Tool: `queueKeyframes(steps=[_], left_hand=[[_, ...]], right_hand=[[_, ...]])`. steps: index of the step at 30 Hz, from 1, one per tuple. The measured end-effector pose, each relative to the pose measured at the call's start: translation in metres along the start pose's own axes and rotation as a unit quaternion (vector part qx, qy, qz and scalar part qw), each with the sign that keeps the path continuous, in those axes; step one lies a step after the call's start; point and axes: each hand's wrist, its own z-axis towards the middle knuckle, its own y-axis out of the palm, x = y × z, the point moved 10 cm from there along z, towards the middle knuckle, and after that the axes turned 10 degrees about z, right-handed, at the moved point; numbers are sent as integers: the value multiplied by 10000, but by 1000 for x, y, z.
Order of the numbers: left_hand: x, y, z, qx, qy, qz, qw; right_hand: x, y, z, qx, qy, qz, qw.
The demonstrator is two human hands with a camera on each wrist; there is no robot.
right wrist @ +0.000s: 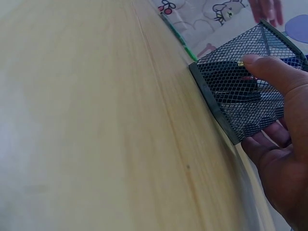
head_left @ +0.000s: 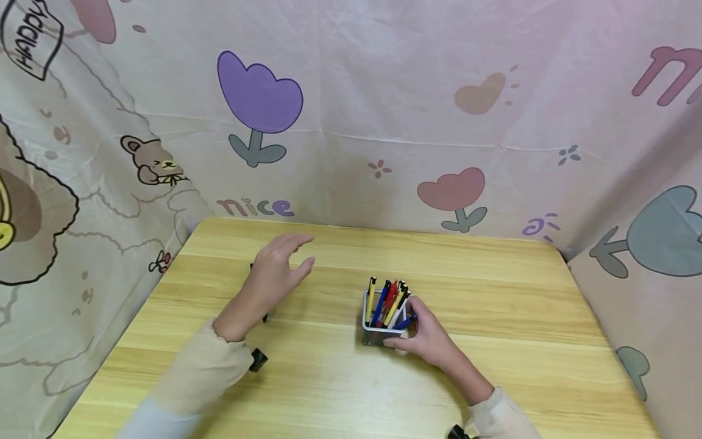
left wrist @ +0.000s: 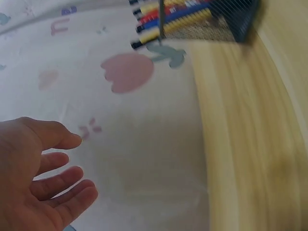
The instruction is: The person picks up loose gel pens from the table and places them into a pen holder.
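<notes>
A black mesh pen holder (head_left: 378, 337) with a pale rim stands on the wooden table, filled with several pens (head_left: 390, 302) in yellow, blue, red and white. My right hand (head_left: 430, 338) grips its right side, thumb at the front and fingers behind; the right wrist view shows the thumb against the mesh (right wrist: 231, 91). To the left, my left hand (head_left: 271, 277) hovers over the table, fingers loosely bent and holding nothing. Beneath it lies a thin green pen-like stick (right wrist: 179, 37), mostly hidden by that hand in the head view.
The wooden table (head_left: 329, 390) runs back to a printed cloth (head_left: 351, 91) with flowers and bears, which also hangs along both sides. Black wrist-worn devices show at the left sleeve (head_left: 214, 372) and the right sleeve (head_left: 501, 417).
</notes>
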Motion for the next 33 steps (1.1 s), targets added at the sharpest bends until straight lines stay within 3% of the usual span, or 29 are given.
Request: queueKeyframes(steps=[10,19,23,28,33], left_hand=[[-71,14,-16,-571,-861,253,9943],[-133,34,-36,-1249,-1694,446,9766],[-149,42,-43,-1491,-1950,482,9682],[-162,49,-49,-1655,-2053,695,9621],[-173,60,-55,-2142,-2232,932,9464]], right_hand=[[-1,2,0,-28,28,57,10000],[0,0,0,1,7,-21,10000],[-1,-1,-1,29,58,-55,10000],[-1,-1,0,50,85,-36,9999],[-1,0,1,45,115,-31,9999]])
